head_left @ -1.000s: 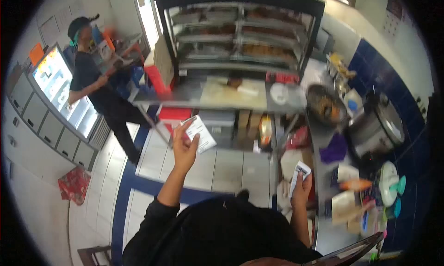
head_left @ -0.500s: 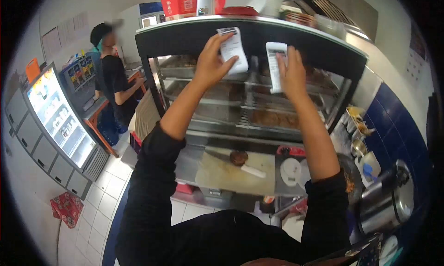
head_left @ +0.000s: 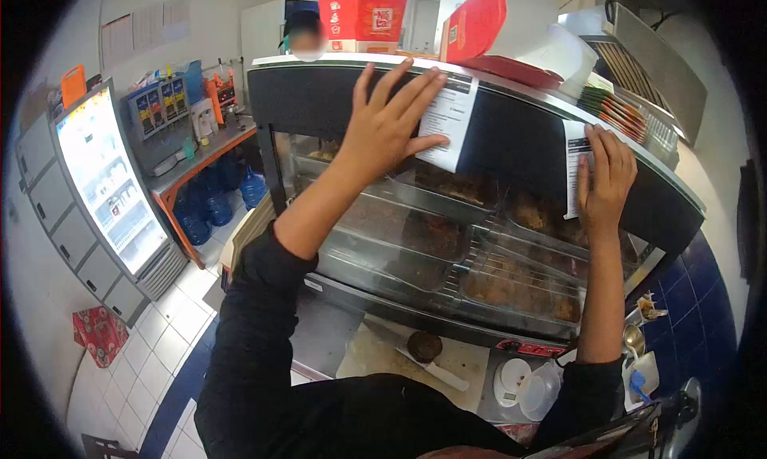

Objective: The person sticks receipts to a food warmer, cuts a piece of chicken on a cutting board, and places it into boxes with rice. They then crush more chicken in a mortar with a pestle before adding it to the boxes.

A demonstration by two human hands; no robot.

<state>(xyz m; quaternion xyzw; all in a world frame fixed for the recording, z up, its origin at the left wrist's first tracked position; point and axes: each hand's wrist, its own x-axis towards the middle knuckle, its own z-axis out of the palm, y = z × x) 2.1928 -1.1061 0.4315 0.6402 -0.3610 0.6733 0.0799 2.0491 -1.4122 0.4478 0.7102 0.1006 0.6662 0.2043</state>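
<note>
We have two white printed paper slips pressed against the black top band of the glass-fronted food warmer (head_left: 511, 139). The left slip (head_left: 449, 122) sits near the band's middle, just under its upper edge, and our left hand (head_left: 387, 123) lies open on it, fingers spread, covering its left edge. The right slip (head_left: 574, 167) hangs toward the band's right end; our right hand (head_left: 607, 175) is flat over it, fingers straight. To do this well, we judge that we should press with the flats of the fingers and smooth each slip downward so it sits square to the upper edge, with the print uncovered. Trays of browned fried food (head_left: 519, 287) sit behind the glass below, red cartons (head_left: 363, 11) stand on top
</note>
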